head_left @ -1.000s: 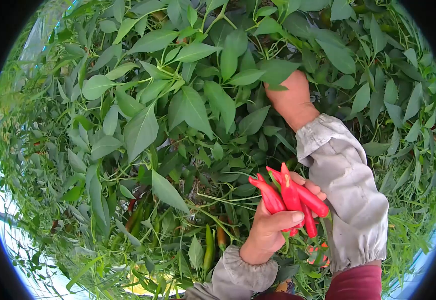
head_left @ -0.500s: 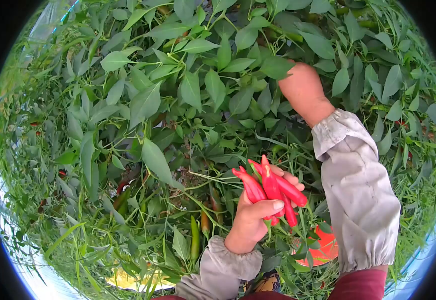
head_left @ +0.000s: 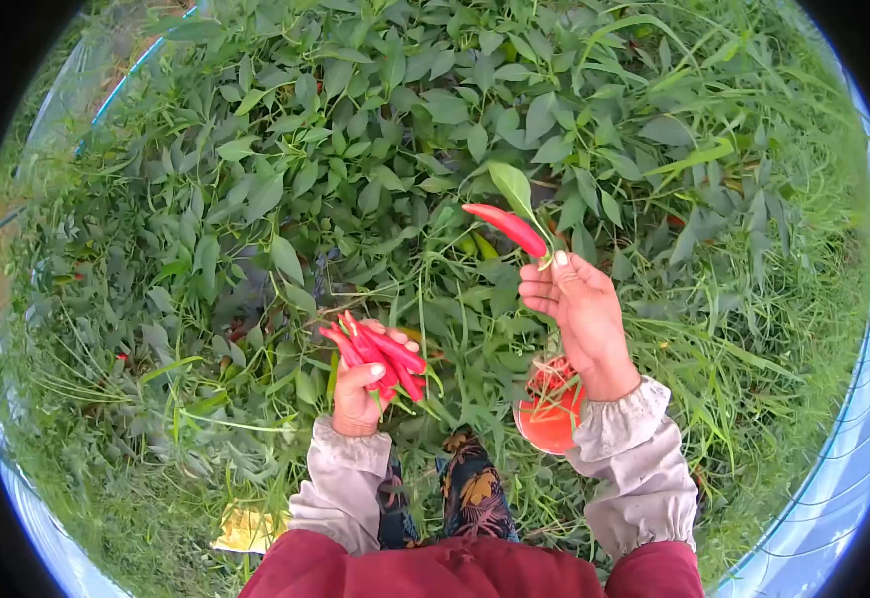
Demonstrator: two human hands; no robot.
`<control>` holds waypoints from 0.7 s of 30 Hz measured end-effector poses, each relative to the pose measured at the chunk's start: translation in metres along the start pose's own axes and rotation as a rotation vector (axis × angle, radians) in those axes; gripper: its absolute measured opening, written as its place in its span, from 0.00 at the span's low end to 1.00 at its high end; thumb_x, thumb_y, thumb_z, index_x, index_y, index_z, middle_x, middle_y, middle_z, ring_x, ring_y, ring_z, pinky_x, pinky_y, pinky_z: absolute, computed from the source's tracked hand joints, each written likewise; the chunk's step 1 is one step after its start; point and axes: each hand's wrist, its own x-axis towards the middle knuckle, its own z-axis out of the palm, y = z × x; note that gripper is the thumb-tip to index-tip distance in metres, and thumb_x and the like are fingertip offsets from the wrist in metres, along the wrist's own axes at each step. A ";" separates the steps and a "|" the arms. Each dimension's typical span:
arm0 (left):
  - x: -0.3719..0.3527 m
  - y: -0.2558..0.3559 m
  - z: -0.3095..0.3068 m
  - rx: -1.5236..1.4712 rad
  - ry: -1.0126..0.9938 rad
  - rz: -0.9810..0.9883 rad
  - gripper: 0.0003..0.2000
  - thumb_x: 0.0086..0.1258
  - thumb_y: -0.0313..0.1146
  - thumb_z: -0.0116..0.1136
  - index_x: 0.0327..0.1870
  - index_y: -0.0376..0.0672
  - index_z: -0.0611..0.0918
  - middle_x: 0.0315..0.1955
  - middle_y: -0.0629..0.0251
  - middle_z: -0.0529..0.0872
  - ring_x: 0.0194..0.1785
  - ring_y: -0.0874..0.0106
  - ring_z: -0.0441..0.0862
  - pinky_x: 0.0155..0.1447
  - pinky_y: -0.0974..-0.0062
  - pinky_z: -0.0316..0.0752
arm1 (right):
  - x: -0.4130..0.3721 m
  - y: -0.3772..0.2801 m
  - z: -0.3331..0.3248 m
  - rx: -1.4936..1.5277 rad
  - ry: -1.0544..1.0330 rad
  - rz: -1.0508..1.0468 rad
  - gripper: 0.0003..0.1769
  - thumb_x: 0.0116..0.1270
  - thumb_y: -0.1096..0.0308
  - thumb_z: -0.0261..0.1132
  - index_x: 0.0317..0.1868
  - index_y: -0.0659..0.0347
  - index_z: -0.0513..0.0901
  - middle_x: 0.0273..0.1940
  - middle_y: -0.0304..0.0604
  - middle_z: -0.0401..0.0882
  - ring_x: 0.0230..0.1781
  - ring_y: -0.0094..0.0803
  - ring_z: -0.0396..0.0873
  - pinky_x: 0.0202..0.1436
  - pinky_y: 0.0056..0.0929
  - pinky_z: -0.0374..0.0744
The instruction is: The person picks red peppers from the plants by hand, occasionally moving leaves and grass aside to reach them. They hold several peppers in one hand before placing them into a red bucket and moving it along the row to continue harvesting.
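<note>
Several red chili peppers (head_left: 392,357) are bunched in my left hand (head_left: 357,399), thumb across them and fingers curled behind. To the right and higher up, my right hand (head_left: 586,311) pinches the stem end of one red chili pepper (head_left: 510,228) between thumb and fingertips. A green leaf (head_left: 513,187) stands up beside that pepper, joined near its stem. The two hands are apart, above the leafy pepper plants (head_left: 355,169).
A red bucket (head_left: 546,427) with red peppers and grass blades over it stands below my right hand. My patterned trouser legs (head_left: 477,493) show at the bottom. A yellow object (head_left: 247,529) lies in grass at lower left. Blue-white sheeting (head_left: 839,448) borders the right.
My right hand has come out of the foliage, down toward me, now with a pepper and leaf. My left hand with its bunch sits further left. The view has widened and shows my legs.
</note>
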 end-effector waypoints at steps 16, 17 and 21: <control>-0.165 0.067 0.184 0.348 -0.312 -0.375 0.26 0.48 0.25 0.69 0.52 0.42 0.74 0.64 0.53 0.72 0.53 0.65 0.81 0.62 0.63 0.74 | -0.274 0.014 0.031 0.101 -0.011 0.081 0.09 0.73 0.64 0.61 0.44 0.62 0.80 0.35 0.37 0.81 0.33 0.23 0.78 0.39 0.22 0.77; -0.173 0.069 0.188 0.353 -0.305 -0.343 0.27 0.49 0.26 0.69 0.54 0.41 0.74 0.59 0.57 0.77 0.55 0.66 0.80 0.64 0.64 0.72 | -0.287 0.008 0.035 0.055 -0.037 0.079 0.10 0.73 0.65 0.60 0.46 0.62 0.80 0.36 0.38 0.82 0.35 0.24 0.79 0.42 0.23 0.77; -0.182 0.079 0.210 0.479 -0.399 -0.420 0.25 0.51 0.27 0.68 0.53 0.42 0.75 0.56 0.57 0.77 0.58 0.64 0.78 0.68 0.65 0.68 | -0.309 -0.018 0.048 0.305 -0.036 0.307 0.09 0.72 0.67 0.60 0.48 0.62 0.79 0.39 0.39 0.83 0.38 0.28 0.81 0.46 0.28 0.79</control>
